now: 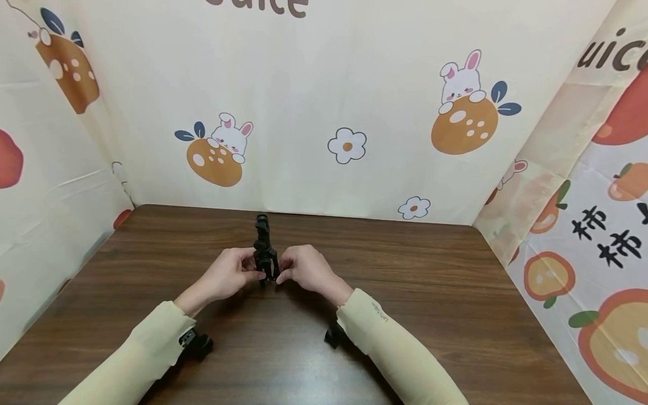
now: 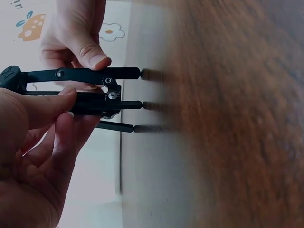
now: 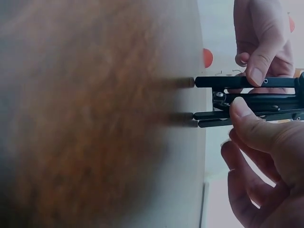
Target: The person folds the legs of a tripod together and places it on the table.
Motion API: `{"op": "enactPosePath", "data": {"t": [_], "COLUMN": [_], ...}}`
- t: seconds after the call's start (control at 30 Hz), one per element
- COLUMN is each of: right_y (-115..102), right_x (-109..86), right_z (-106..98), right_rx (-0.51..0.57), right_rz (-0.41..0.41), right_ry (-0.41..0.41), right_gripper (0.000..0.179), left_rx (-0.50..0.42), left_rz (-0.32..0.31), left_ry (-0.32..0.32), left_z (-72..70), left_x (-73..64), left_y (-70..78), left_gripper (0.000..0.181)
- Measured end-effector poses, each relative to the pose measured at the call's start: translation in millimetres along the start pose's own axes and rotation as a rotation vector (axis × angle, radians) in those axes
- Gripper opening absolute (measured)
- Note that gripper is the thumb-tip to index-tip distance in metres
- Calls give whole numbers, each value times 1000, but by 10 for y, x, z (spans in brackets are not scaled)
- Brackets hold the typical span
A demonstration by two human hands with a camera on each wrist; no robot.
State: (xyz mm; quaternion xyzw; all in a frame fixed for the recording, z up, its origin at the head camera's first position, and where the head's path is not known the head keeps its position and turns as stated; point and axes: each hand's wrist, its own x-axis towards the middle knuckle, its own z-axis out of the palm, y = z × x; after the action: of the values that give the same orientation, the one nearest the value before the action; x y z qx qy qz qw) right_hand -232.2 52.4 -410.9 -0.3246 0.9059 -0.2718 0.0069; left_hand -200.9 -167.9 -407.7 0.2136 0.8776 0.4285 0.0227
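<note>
A small black tripod (image 1: 262, 239) stands upright near the back of the table, its legs only slightly spread. My left hand (image 1: 229, 274) is on its left side, pinching a leg between thumb and fingers. From the other side my right hand (image 1: 307, 269) holds another leg, its thumb laid along the black bar in the right wrist view. Three leg tips of the tripod (image 2: 128, 73) meet their own reflections at the tabletop in the left wrist view. Between the legs a metal screw joint (image 3: 219, 97) shows at the lower end of the centre post.
The dark wood table (image 1: 430, 315) reaches back to a pale curtain (image 1: 304, 84) printed with rabbits, fruit and flowers. More printed cloth (image 1: 607, 236) hangs at both sides. Black wrist cameras (image 1: 198, 345) hang below both yellow sleeves, close over the tabletop.
</note>
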Motion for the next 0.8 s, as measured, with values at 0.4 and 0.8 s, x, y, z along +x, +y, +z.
{"op": "enactPosePath", "data": {"t": [0.4,0.8], "right_y": [9,46], "right_x": [61,105], "right_z": [-22,16], "right_rx": [0,-16], "right_rz": [102,116], "right_ry": [20,36], "right_gripper": [35,41], "left_rx": [36,61], "left_rz": [-3,-14], "left_ry": [4,9], "left_z": [-12,-9], "left_x": [28,42], "left_y": [-10,-11], "left_gripper": [18,22]}}
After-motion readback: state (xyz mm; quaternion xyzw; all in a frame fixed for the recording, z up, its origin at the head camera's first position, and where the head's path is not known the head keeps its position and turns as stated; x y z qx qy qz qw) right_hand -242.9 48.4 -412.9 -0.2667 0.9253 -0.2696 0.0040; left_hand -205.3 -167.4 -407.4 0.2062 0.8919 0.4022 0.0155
